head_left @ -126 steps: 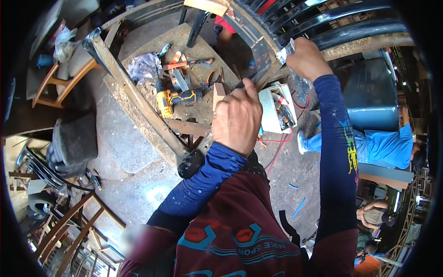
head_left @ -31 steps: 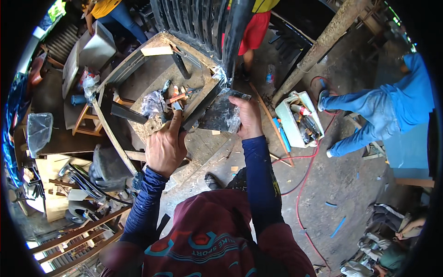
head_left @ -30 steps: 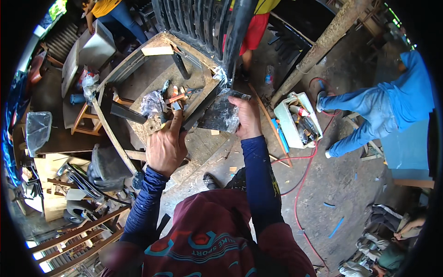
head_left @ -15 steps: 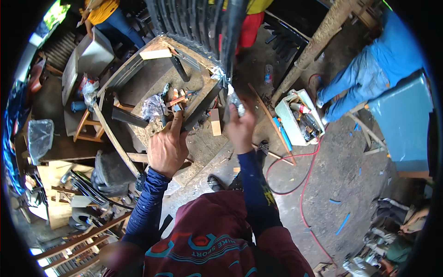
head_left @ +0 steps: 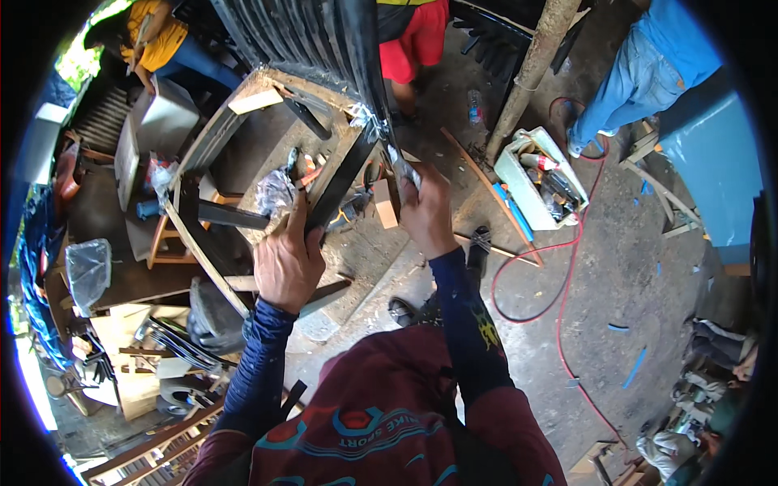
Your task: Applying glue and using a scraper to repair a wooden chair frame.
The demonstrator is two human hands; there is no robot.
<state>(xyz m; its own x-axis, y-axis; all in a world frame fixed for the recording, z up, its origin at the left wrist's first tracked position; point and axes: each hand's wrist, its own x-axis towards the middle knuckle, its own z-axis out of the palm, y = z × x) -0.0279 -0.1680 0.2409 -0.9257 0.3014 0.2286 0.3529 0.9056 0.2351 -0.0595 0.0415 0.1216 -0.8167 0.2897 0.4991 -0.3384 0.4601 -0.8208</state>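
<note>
A black metal grille (head_left: pixel 324 40) stands in front of me, with a black metal bar (head_left: pixel 344 174) slanting down from its lower corner. My left hand (head_left: pixel 285 266) is wrapped around the lower end of that bar. My right hand (head_left: pixel 427 215) sits just right of the corner and pinches a crumpled strip of clear plastic wrap (head_left: pixel 400 167) that clings to the frame's edge. Both forearms are in dark blue sleeves.
A white toolbox (head_left: pixel 535 174) full of tools and a red cable (head_left: pixel 567 275) lie on the dirt floor to the right. A wooden pole (head_left: pixel 531 73) leans nearby. Three people stand around: red shorts (head_left: pixel 413 40), blue jeans (head_left: pixel 640 73), yellow top (head_left: pixel 154 40). Furniture parts are piled at left.
The big bunch of clear plastic in my right hand has shrunk to a small strip at the frame's corner. My left hand stays on the bar.
</note>
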